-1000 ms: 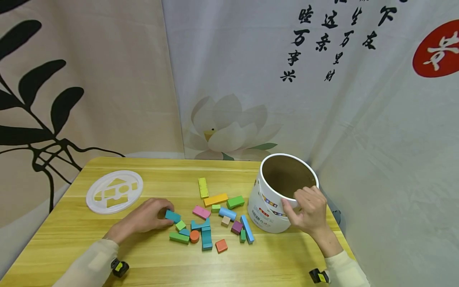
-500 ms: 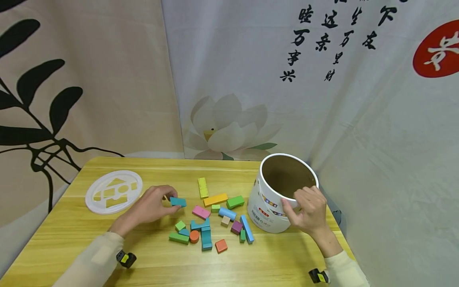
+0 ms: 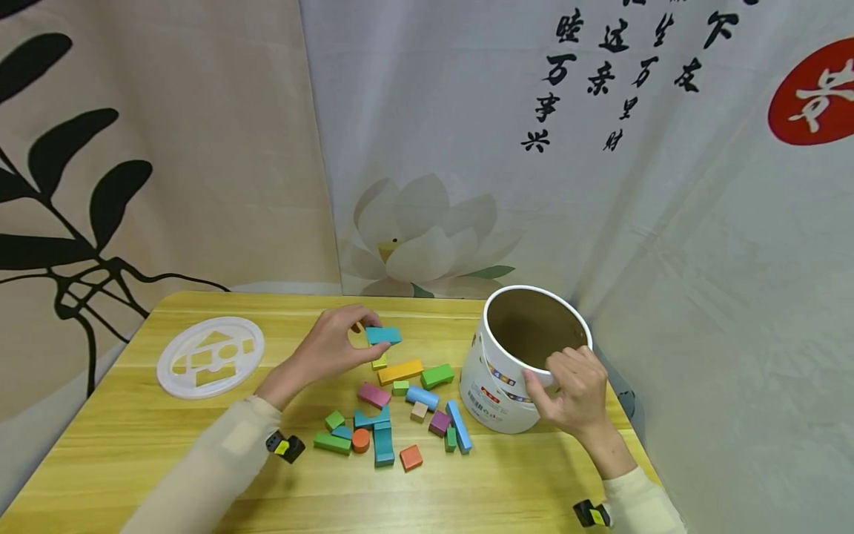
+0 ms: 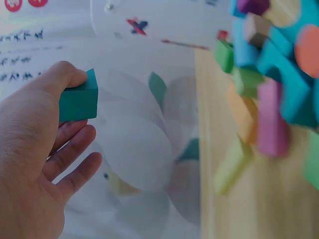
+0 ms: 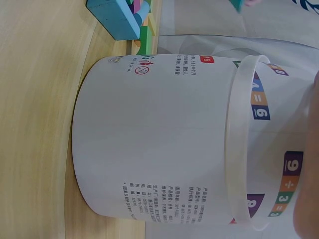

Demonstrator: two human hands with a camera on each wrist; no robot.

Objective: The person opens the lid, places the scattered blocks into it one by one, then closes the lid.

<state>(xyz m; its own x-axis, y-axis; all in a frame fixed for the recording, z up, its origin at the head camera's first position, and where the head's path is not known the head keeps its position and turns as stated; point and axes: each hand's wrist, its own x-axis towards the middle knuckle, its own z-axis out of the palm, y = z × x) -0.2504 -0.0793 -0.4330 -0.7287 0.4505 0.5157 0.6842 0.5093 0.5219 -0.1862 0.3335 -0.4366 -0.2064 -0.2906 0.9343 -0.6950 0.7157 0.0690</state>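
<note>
My left hand (image 3: pixel 340 341) pinches a teal block (image 3: pixel 383 336) between thumb and fingers, held above the table near the yellow block (image 3: pixel 379 363). In the left wrist view the teal block (image 4: pixel 79 102) shows its end face, with the lower fingers loosely bent beneath it. At the right, my right hand (image 3: pixel 575 389) grips the near rim of a white cylindrical bucket (image 3: pixel 497 393), which stands upright. The right wrist view shows the printed wall of the bucket (image 5: pixel 159 134) and only an edge of the hand.
Several coloured wooden blocks lie loose mid-table, among them an orange block (image 3: pixel 401 371), a pink block (image 3: pixel 375 394), a red block (image 3: pixel 411 457) and a blue bar (image 3: pixel 459 426). A white lid with cut-out shapes (image 3: pixel 170 365) lies at the left. Printed cloth (image 3: pixel 427 148) hangs behind the table.
My left hand has lifted the teal block from the left side of the loose blocks and carried it up and to the right. My right hand and the bucket have stayed in place.
</note>
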